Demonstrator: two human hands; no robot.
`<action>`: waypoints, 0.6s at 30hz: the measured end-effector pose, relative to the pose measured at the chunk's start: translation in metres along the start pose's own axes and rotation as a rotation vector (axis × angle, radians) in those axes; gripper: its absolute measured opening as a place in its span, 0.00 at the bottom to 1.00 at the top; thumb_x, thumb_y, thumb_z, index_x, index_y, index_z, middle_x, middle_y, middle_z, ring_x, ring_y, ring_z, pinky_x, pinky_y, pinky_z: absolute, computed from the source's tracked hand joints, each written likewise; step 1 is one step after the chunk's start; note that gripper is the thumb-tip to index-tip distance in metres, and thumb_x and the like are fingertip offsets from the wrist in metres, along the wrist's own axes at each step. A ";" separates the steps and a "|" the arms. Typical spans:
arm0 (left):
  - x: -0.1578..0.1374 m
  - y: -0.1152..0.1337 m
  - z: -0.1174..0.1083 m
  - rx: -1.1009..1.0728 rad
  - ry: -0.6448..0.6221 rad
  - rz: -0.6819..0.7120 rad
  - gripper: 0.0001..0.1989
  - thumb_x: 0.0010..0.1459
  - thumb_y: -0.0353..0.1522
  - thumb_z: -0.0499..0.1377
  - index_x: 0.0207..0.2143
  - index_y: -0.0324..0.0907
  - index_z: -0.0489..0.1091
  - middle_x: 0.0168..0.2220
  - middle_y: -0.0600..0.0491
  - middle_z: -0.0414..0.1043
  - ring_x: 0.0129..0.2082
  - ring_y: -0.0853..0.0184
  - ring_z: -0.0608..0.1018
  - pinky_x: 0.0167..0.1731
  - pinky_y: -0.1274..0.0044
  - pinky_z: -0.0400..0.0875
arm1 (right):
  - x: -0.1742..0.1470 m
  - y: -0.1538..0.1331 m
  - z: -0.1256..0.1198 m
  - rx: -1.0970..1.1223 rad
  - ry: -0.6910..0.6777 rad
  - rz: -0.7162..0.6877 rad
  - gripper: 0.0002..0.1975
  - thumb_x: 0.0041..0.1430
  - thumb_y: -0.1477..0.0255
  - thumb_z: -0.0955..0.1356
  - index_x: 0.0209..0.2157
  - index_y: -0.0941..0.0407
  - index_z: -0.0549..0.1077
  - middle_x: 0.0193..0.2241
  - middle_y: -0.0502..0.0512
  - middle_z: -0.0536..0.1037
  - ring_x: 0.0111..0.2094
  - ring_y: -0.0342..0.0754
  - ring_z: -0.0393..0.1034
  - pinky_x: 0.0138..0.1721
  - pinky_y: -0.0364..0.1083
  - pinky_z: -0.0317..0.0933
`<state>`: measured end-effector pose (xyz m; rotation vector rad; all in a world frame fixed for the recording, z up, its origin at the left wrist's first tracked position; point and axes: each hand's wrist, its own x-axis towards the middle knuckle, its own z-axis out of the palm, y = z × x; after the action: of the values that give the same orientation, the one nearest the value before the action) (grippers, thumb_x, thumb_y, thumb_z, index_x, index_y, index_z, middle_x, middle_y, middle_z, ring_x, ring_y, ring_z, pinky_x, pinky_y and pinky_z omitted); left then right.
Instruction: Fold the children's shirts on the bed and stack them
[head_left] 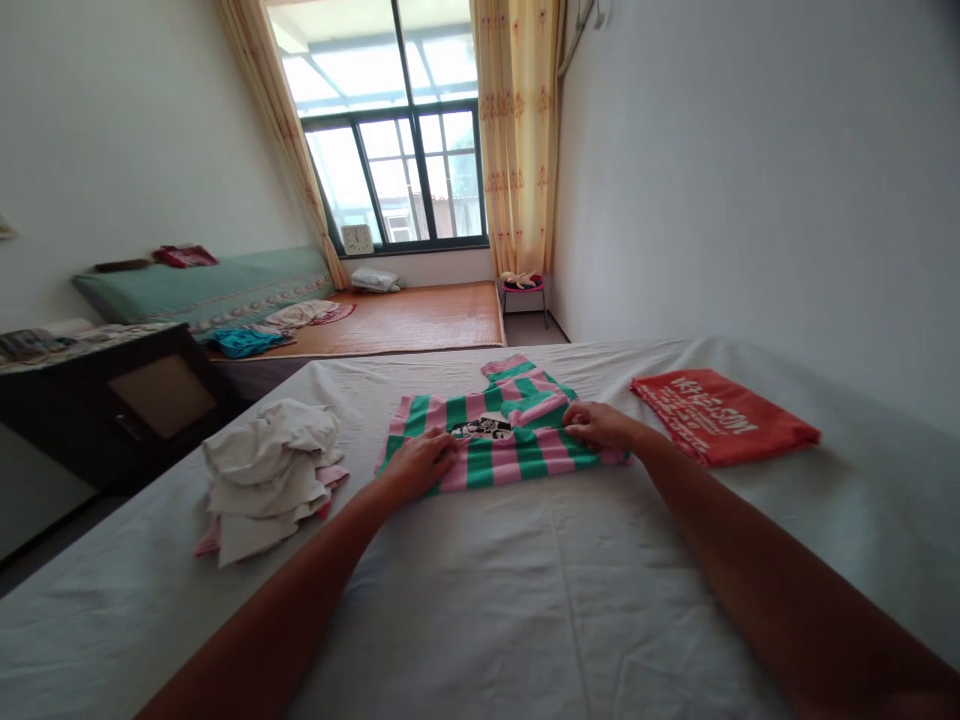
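Observation:
A pink and green striped shirt (480, 462) with a black and white print on its front lies partly folded on the white-covered bed. My left hand (421, 462) rests on its left part, fingers stretched out over the cloth beside the print. At the shirt's right side, my right hand (596, 425) has its fingers closed on the folded cloth. One sleeve end sticks out at the far side of the shirt.
To the left is a heap of white and pink clothes (274, 470). A folded red garment with white lettering (724, 415) lies on the right of the white sheet (487, 620). Beyond stand a mat-covered bed (427, 310), a dark cabinet (105, 400) and a small stool (525, 290).

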<state>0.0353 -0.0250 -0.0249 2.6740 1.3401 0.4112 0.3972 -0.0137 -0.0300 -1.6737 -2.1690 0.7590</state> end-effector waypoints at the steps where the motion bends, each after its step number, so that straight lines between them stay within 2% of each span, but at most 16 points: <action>1: -0.001 -0.007 -0.001 0.025 0.022 -0.047 0.14 0.61 0.39 0.51 0.44 0.46 0.71 0.42 0.49 0.69 0.41 0.62 0.73 0.42 0.73 0.66 | 0.001 0.007 -0.002 -0.065 0.092 -0.003 0.09 0.54 0.69 0.65 0.37 0.56 0.73 0.27 0.51 0.76 0.27 0.43 0.69 0.27 0.40 0.61; 3: -0.004 -0.020 -0.009 0.045 0.046 -0.084 0.14 0.59 0.40 0.54 0.43 0.45 0.71 0.43 0.49 0.68 0.44 0.61 0.72 0.46 0.71 0.65 | 0.001 0.017 -0.008 -0.155 0.187 -0.020 0.07 0.53 0.71 0.66 0.35 0.55 0.74 0.29 0.52 0.77 0.31 0.44 0.70 0.32 0.41 0.61; 6: -0.015 -0.030 -0.029 -0.029 -0.035 -0.003 0.15 0.55 0.41 0.58 0.42 0.45 0.71 0.44 0.50 0.68 0.44 0.62 0.70 0.47 0.73 0.64 | -0.002 0.019 -0.018 -0.135 0.138 -0.085 0.09 0.53 0.66 0.67 0.32 0.56 0.74 0.29 0.52 0.76 0.30 0.45 0.69 0.32 0.41 0.60; 7: -0.020 -0.030 -0.036 -0.060 -0.101 0.034 0.14 0.54 0.41 0.59 0.41 0.44 0.71 0.43 0.50 0.69 0.43 0.63 0.71 0.46 0.74 0.64 | -0.004 0.016 -0.020 -0.108 0.057 -0.124 0.11 0.51 0.63 0.68 0.32 0.56 0.74 0.27 0.51 0.76 0.29 0.44 0.68 0.30 0.41 0.59; 9: -0.032 -0.029 -0.046 -0.083 -0.229 0.080 0.12 0.52 0.38 0.60 0.39 0.43 0.71 0.40 0.52 0.70 0.41 0.64 0.71 0.43 0.76 0.64 | -0.009 0.010 -0.022 -0.065 -0.201 -0.198 0.15 0.46 0.60 0.71 0.32 0.56 0.74 0.26 0.49 0.74 0.27 0.43 0.66 0.26 0.39 0.58; 11: -0.044 -0.027 -0.049 -0.061 -0.287 0.088 0.10 0.50 0.33 0.58 0.37 0.43 0.71 0.38 0.52 0.70 0.40 0.65 0.71 0.41 0.78 0.64 | -0.013 0.002 -0.021 -0.079 -0.402 -0.228 0.17 0.40 0.63 0.73 0.34 0.55 0.75 0.26 0.47 0.73 0.25 0.41 0.65 0.23 0.38 0.56; 12: -0.049 -0.026 -0.049 -0.040 -0.274 0.075 0.10 0.50 0.30 0.57 0.37 0.42 0.71 0.38 0.52 0.70 0.39 0.65 0.71 0.41 0.78 0.64 | -0.015 -0.001 -0.020 -0.116 -0.420 -0.237 0.17 0.38 0.66 0.73 0.34 0.54 0.74 0.26 0.46 0.73 0.24 0.41 0.64 0.23 0.38 0.55; 15: -0.057 -0.021 -0.050 0.013 -0.196 0.007 0.10 0.49 0.26 0.53 0.33 0.42 0.70 0.35 0.52 0.70 0.35 0.66 0.71 0.37 0.78 0.64 | -0.019 -0.008 -0.018 -0.229 -0.255 -0.270 0.11 0.37 0.76 0.70 0.29 0.55 0.74 0.24 0.47 0.72 0.23 0.40 0.62 0.22 0.38 0.54; 16: -0.057 -0.019 -0.053 0.005 -0.204 -0.004 0.09 0.48 0.26 0.53 0.32 0.41 0.71 0.34 0.53 0.70 0.34 0.67 0.71 0.36 0.79 0.64 | -0.021 -0.009 -0.019 -0.231 -0.228 -0.263 0.11 0.37 0.77 0.68 0.28 0.55 0.73 0.24 0.47 0.72 0.22 0.40 0.62 0.21 0.39 0.53; 18: -0.058 -0.014 -0.064 -0.067 -0.283 -0.004 0.09 0.47 0.27 0.55 0.32 0.41 0.71 0.33 0.54 0.71 0.33 0.68 0.71 0.33 0.80 0.64 | -0.025 -0.009 -0.024 -0.174 -0.267 -0.204 0.11 0.38 0.77 0.68 0.29 0.54 0.74 0.24 0.47 0.72 0.21 0.40 0.62 0.20 0.39 0.53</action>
<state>-0.0273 -0.0633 0.0219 2.5560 1.2242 0.0702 0.4097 -0.0336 -0.0027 -1.4649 -2.6102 0.7937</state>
